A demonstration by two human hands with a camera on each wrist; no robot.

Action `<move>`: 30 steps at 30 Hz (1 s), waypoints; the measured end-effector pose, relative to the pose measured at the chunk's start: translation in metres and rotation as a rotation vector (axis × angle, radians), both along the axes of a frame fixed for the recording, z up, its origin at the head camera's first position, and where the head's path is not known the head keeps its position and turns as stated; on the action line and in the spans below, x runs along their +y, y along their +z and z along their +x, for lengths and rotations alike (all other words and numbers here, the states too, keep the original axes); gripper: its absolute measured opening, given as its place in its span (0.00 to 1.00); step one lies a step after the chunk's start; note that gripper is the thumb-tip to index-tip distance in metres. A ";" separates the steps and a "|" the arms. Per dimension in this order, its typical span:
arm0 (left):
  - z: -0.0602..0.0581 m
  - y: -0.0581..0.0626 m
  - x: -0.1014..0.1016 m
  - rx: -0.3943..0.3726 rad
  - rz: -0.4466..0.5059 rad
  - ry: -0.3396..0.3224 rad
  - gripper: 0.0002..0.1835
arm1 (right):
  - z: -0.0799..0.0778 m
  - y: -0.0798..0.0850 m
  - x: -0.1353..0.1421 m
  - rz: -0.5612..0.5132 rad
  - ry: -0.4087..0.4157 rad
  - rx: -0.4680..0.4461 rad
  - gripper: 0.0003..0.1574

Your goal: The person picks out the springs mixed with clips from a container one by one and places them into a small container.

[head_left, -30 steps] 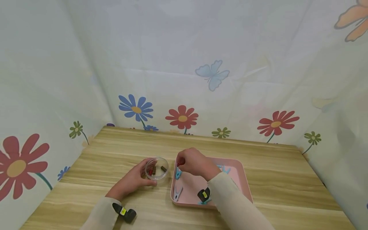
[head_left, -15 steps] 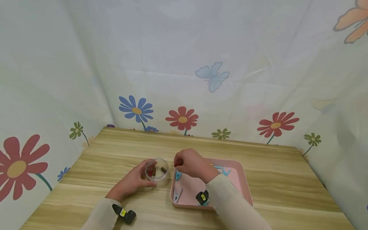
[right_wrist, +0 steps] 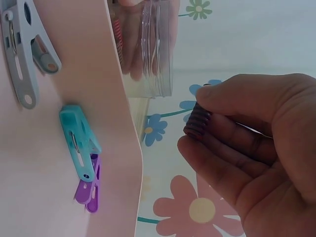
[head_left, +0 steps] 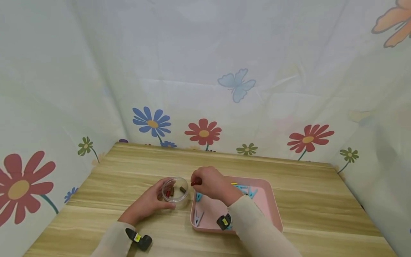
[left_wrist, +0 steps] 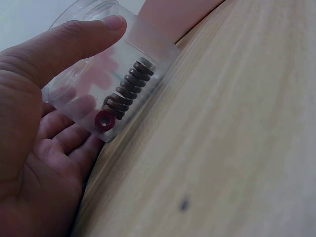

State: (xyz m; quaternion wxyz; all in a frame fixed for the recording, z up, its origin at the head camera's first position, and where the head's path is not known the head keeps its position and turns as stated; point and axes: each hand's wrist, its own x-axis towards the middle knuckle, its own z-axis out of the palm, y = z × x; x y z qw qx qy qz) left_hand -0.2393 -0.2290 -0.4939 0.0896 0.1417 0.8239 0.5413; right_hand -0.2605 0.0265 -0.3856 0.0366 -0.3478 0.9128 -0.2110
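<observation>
My left hand [head_left: 149,201] grips a clear round plastic jar [head_left: 182,202] on the table, thumb and fingers around its side. Inside lie a red coil spring [head_left: 167,193] and brown coil springs [head_left: 183,189]; in the left wrist view, brown coils [left_wrist: 131,84] show through the wall beside the red end. Just right of the jar, above the left rim of a pink tray [head_left: 218,208], is my right hand [head_left: 210,182]. Between its thumb and fingers it pinches a dark red coil spring [right_wrist: 198,120], held apart from the jar.
Clothespins lie in the tray: a grey one [head_left: 198,217], a teal one [right_wrist: 79,143], a purple one [right_wrist: 90,190] and light blue ones [head_left: 252,192]. My right forearm covers part of the tray. Behind the wooden table [head_left: 144,160] hangs a flowered curtain [head_left: 179,89].
My right hand has moved left with the red spring, from over the tray to near the jar's rim. The left hand and the jar have stayed in place.
</observation>
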 end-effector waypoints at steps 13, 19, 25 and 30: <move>-0.004 -0.001 -0.001 0.032 -0.019 -0.013 0.46 | 0.001 0.000 -0.004 -0.045 0.021 0.037 0.06; -0.003 0.000 -0.001 0.037 -0.019 -0.014 0.46 | 0.003 0.000 -0.008 -0.055 0.026 0.037 0.05; -0.002 -0.001 -0.002 0.030 -0.016 -0.014 0.46 | 0.006 0.001 -0.012 -0.061 0.016 0.007 0.07; -0.001 -0.002 -0.002 0.025 -0.015 -0.014 0.47 | 0.007 -0.001 -0.014 -0.074 0.025 0.016 0.07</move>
